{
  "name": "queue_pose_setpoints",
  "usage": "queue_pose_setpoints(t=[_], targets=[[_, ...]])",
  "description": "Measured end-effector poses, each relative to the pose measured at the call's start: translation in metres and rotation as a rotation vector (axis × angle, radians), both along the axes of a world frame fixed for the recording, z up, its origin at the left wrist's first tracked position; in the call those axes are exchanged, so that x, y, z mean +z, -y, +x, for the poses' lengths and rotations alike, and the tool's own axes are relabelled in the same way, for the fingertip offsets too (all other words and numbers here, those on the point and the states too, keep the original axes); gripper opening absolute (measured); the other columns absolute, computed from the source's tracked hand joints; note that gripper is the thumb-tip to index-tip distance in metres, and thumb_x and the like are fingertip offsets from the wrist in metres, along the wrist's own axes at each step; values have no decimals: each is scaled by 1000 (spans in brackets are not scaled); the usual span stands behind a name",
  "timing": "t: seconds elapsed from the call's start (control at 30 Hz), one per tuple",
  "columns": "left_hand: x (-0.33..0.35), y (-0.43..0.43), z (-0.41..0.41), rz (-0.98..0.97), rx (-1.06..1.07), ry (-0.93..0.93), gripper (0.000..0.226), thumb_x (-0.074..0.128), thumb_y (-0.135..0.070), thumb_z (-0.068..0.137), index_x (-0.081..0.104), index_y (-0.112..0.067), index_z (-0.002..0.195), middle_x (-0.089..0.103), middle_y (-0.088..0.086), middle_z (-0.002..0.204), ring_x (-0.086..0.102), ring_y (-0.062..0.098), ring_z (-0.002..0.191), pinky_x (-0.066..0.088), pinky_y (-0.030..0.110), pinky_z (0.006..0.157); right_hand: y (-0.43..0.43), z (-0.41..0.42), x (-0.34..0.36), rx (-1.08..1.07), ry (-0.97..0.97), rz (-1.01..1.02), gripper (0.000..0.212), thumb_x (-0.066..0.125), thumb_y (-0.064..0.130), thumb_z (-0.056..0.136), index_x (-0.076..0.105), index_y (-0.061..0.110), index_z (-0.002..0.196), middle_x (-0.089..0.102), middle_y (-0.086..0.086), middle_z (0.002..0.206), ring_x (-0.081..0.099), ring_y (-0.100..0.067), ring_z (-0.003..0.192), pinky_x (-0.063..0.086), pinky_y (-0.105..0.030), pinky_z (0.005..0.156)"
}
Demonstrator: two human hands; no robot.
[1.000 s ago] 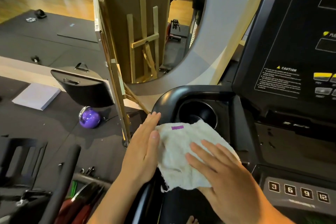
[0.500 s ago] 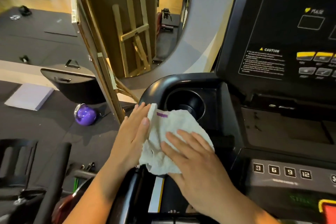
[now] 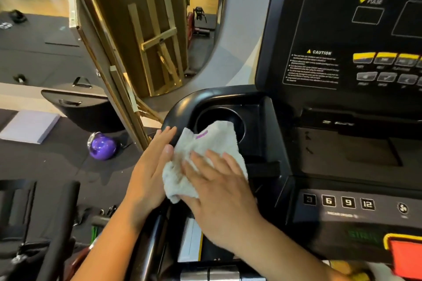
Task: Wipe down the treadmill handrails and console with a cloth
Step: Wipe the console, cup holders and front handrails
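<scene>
Under the cloth [image 3: 206, 153], right hand [image 3: 219, 191] hides the handrail [image 3: 182, 107].

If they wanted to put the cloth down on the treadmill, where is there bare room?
Bare: the flat shelf between the console and the number buttons. Crowded: the cup holder corner, where both hands, left hand and right hand, press the cloth.

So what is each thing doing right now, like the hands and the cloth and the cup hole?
left hand: flat, fingers straight, touching the cloth's edge
right hand: flat, pressing on the cloth
cloth: crumpled, its top over the cup holder's rim
cup holder: no cup
console: screens dark
</scene>
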State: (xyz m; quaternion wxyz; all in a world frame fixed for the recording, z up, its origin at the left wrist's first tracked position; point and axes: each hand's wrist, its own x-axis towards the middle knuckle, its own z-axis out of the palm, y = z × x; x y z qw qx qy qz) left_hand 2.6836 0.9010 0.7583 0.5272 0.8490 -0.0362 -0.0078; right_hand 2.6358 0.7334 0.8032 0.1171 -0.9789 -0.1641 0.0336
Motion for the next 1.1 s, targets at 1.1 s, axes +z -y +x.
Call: queue_pose_setpoints(t=[1.1], targets=[[0,3,5,288,26,111,57,53,-41,91,46,-24,144,37,-12,153,21,-2,144,11,3,108,74,7,19,-97,126,-45,52,34,56,91,71,24,110,73,10,104,69,-13,97,44,-39,99]])
